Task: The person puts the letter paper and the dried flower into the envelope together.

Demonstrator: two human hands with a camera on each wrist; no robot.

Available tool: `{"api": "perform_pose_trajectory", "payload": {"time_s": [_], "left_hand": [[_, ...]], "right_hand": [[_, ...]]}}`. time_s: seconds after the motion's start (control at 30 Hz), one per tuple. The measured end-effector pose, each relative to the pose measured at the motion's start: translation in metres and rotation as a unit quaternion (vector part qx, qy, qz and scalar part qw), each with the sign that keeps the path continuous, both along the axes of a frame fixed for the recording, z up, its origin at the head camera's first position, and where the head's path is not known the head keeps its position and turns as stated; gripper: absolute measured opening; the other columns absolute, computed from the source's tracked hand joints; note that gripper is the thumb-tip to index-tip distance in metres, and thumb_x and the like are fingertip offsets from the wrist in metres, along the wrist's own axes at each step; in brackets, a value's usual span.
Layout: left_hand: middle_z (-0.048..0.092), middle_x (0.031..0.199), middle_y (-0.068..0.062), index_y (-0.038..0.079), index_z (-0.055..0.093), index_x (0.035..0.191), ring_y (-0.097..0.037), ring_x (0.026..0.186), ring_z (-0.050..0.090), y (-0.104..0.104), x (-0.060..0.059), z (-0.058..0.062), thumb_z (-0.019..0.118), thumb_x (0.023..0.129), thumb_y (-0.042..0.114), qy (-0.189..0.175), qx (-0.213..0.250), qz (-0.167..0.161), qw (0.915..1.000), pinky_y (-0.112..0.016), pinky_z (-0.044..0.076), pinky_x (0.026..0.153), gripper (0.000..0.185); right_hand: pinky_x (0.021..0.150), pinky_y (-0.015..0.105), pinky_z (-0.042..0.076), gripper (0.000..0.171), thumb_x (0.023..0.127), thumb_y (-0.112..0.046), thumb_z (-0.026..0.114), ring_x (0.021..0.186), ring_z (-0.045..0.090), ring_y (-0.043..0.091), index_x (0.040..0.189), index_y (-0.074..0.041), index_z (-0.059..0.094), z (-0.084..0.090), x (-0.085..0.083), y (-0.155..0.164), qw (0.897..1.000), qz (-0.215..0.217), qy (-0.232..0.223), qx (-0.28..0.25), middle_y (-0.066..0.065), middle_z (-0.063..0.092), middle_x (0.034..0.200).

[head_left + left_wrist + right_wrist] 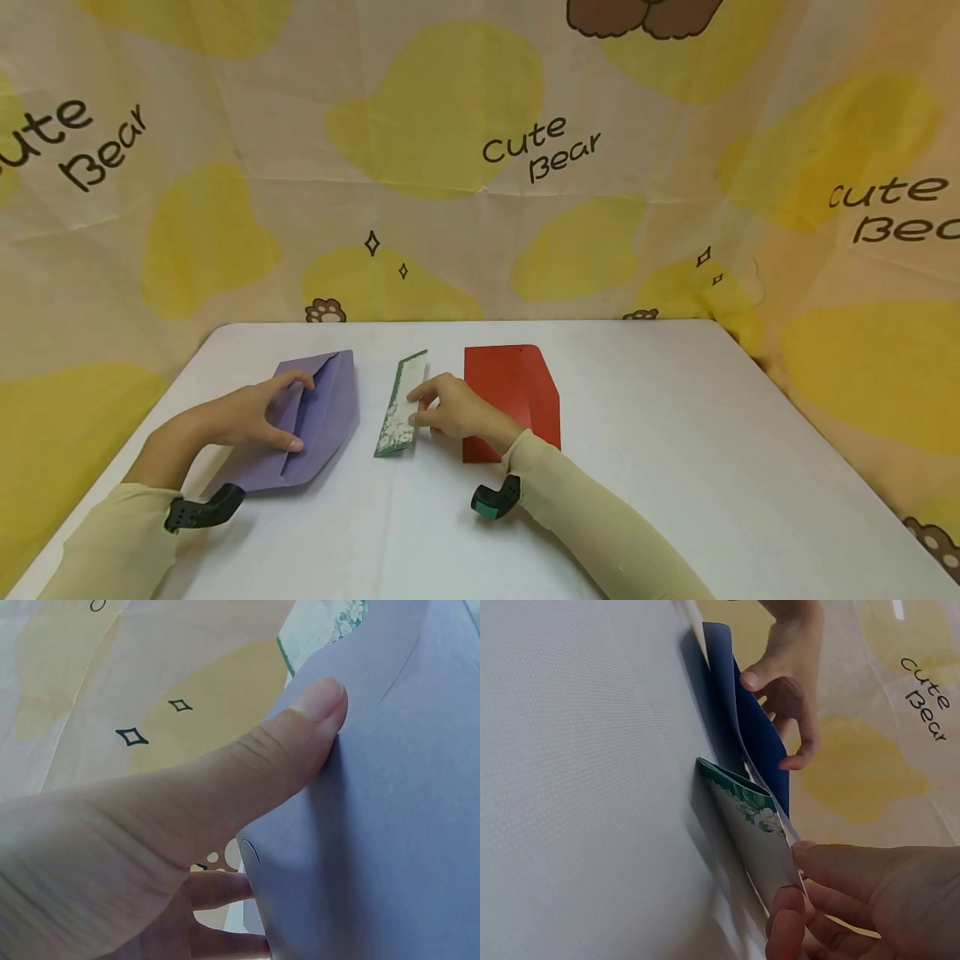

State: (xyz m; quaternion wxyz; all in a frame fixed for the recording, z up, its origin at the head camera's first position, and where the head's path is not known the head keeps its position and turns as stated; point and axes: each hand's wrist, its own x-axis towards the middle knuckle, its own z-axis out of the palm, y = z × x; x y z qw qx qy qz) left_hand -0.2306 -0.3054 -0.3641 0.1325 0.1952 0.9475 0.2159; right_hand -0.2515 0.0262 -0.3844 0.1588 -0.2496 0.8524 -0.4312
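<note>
On the left lies a purple envelope (330, 429), its pocket opening bowed apart in the head view. My left hand (243, 412) grips it, thumb and finger spread along the opening. In the left wrist view the thumb presses the purple paper (405, 795) while other fingers reach its edge. Just right of it a folded white card (399, 408) with green floral edges stands tilted. My right hand (457, 408) pinches the card's right side; in the right wrist view the card (750, 832) shows its fold gaping slightly, close beside the envelope, which looks dark blue there.
A red envelope (498, 375) lies flat on the white table (660, 417), partly under my right hand and wrist. Behind the table hangs a yellow-patterned cloth (442, 108) with "Cute Bear" lettering. Dark straps with small devices (498, 498) sit on both wrists.
</note>
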Motion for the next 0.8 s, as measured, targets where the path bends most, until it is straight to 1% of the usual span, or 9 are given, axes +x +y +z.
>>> {"api": "perform_pose_trajectory", "payload": {"time_s": [0.17, 0.33, 0.57, 0.8], "left_hand": [[0.042, 0.146, -0.037, 0.021, 0.039, 0.135, -0.046, 0.117, 0.054, 0.0004, 0.0003, 0.0010, 0.088, 0.074, 0.047, -0.002, -0.001, 0.000, 1.0000, -0.064, 0.047, 0.095, 0.082], [0.042, 0.146, -0.038, 0.020, 0.040, 0.135, -0.047, 0.118, 0.054, 0.0006, 0.0006, 0.0008, 0.088, 0.074, 0.046, 0.001, 0.001, 0.000, 1.0000, -0.065, 0.046, 0.096, 0.082], [0.041, 0.146, -0.039, 0.020, 0.039, 0.136, -0.049, 0.120, 0.053, -0.0001, 0.0017, 0.0002, 0.087, 0.075, 0.046, 0.000, 0.006, -0.002, 1.0000, -0.067, 0.046, 0.096, 0.082], [0.038, 0.148, -0.041, 0.019, 0.038, 0.136, -0.052, 0.123, 0.051, 0.0002, 0.0026, 0.0020, 0.087, 0.075, 0.044, -0.006, 0.011, -0.001, 0.9999, -0.069, 0.045, 0.097, 0.082]], "right_hand": [[0.049, 0.020, 0.041, 0.034, 0.092, -0.009, 0.073, 0.048, 0.050, 0.012, 0.124, 0.001, 0.069, -0.0001, -0.0003, 0.0009, 1.000, 0.001, 0.006, -0.006, 0.000, 0.060, 0.077], [0.050, 0.020, 0.043, 0.033, 0.091, -0.007, 0.074, 0.049, 0.051, 0.012, 0.123, 0.000, 0.070, 0.0004, -0.0008, 0.0010, 1.000, -0.003, 0.006, -0.015, 0.001, 0.060, 0.077], [0.049, 0.019, 0.042, 0.033, 0.090, -0.002, 0.072, 0.047, 0.048, 0.012, 0.123, 0.003, 0.069, 0.0026, -0.0016, 0.0008, 0.999, -0.006, -0.001, -0.037, 0.001, 0.057, 0.081], [0.051, 0.019, 0.048, 0.033, 0.090, 0.001, 0.071, 0.049, 0.050, 0.012, 0.122, 0.002, 0.069, 0.0026, -0.0058, 0.0033, 0.999, -0.006, 0.015, -0.052, 0.003, 0.057, 0.084]]}}
